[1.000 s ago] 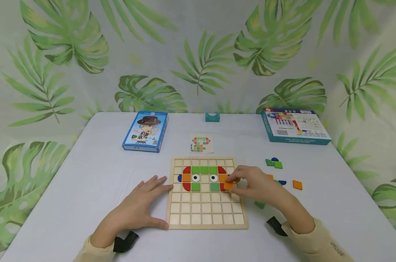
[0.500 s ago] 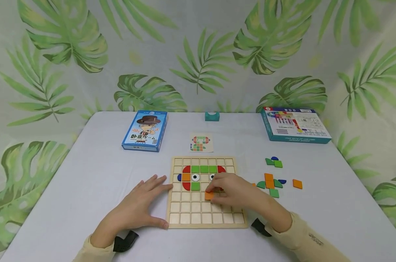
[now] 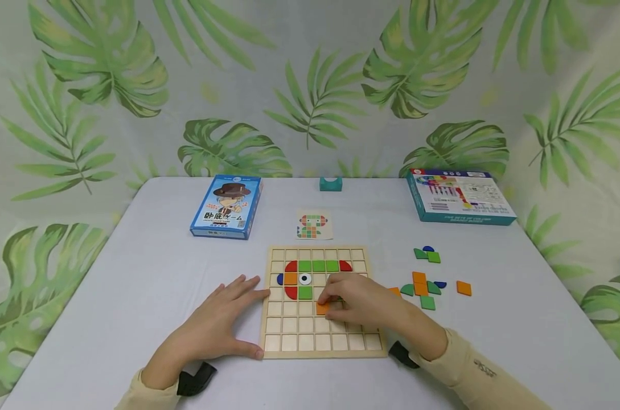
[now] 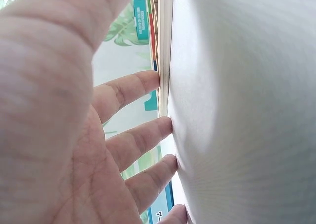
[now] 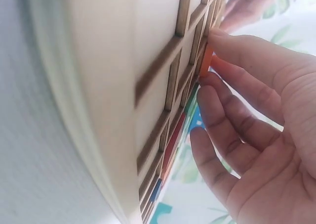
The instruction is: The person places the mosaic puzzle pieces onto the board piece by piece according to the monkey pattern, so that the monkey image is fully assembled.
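Observation:
My right hand (image 3: 363, 299) pinches an orange square tile (image 3: 322, 308) between thumb and finger, at a cell near the middle of the wooden grid board (image 3: 289, 343). In the right wrist view the orange tile (image 5: 207, 61) stands at the cell's dividers. My left hand (image 3: 214, 319) lies on the table with fingers spread, thumb and a fingertip at the board's left edge. Red, green, orange and blue pieces plus a white eye disc (image 3: 304, 279) fill several upper cells. The right hand hides part of this pattern, including its lower right.
A pattern card (image 3: 315, 225) lies behind the board. Loose green, orange and blue pieces, among them an orange square (image 3: 464, 288), lie to the right. Farther back are a blue game box (image 3: 228, 206), a small teal holder (image 3: 331, 184) and a teal-edged box (image 3: 460, 197).
My right hand has carried the orange tile leftward and down from the pattern's right side to a middle cell, uncovering loose pieces at the right. The left hand has stayed put.

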### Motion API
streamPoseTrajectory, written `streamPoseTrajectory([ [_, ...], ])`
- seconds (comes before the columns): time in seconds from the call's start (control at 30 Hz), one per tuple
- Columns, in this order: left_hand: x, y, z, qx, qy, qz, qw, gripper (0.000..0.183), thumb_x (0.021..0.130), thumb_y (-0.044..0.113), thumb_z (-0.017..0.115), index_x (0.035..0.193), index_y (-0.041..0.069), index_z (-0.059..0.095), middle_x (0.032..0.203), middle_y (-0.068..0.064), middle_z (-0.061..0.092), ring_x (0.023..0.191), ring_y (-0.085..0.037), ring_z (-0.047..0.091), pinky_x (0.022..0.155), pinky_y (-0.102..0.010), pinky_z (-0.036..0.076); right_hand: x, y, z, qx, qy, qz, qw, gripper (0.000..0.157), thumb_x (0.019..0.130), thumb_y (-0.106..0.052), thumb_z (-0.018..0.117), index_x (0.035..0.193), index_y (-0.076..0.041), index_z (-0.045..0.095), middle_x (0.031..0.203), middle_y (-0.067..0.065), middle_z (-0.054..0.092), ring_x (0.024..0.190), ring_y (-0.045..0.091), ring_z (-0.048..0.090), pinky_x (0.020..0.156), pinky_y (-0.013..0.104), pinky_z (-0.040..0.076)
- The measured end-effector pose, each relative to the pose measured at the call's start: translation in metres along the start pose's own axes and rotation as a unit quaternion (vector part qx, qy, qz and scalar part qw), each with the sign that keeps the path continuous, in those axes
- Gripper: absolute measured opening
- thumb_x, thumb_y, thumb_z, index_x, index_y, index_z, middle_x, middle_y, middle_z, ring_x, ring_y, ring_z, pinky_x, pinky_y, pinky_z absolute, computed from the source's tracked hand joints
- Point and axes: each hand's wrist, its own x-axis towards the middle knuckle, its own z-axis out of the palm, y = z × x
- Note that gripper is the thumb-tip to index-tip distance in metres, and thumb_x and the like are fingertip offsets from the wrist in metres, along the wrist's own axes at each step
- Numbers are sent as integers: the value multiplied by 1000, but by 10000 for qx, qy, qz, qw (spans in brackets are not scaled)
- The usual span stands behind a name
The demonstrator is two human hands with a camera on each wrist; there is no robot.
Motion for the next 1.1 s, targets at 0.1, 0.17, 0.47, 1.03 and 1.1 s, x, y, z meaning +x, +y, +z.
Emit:
streamPoseTrajectory([
  [0.1, 0, 1, 0, -7, 13, 9, 10000, 112, 62, 74, 92, 156, 23, 57, 170, -14, 44, 160, -48, 34, 124, -78, 29, 1, 0, 0, -17, -11, 21, 10000, 18, 94, -20, 85, 110, -14, 83, 106, -6, 74, 96, 9, 65, 89, 24, 60],
  [0.17, 0, 1, 0, -21, 13, 1, 10000, 112, 62, 73, 93, 155, 23, 57, 170, -14, 44, 160, -48, 34, 124, -78, 29, 1, 0, 1, -41, -3, 28, 10000, 17, 94, -20, 85, 110, -15, 83, 107, -7, 74, 97, 9, 65, 89, 24, 60],
  [0.47, 2, 0, 1, 5, 13, 13, 10000, 111, 63, 73, 93, 155, 23, 57, 171, -14, 44, 161, -47, 34, 124, -77, 29, 2, 0, 1, -135, 45, -32, 9999, 16, 95, -23, 84, 110, -16, 84, 106, -8, 74, 101, 9, 67, 95, 28, 61],
  [1.03, 1, 1, 3, 84, 78, -36, 9999, 109, 67, 72, 91, 157, 22, 56, 170, -13, 45, 160, -47, 35, 123, -76, 31, 3, -4, 5, -721, 428, -369, 9958, 13, 94, -18, 85, 105, -12, 83, 101, -3, 77, 97, 13, 71, 91, 26, 62],
  [1.1, 0, 1, 4, 122, 132, -5, 9998, 107, 69, 71, 89, 157, 22, 55, 170, -13, 45, 159, -47, 36, 123, -76, 32, 5, -4, 5, -819, 460, -347, 9950, 14, 93, -18, 85, 106, -12, 83, 101, -2, 77, 97, 13, 71, 89, 25, 62],
])
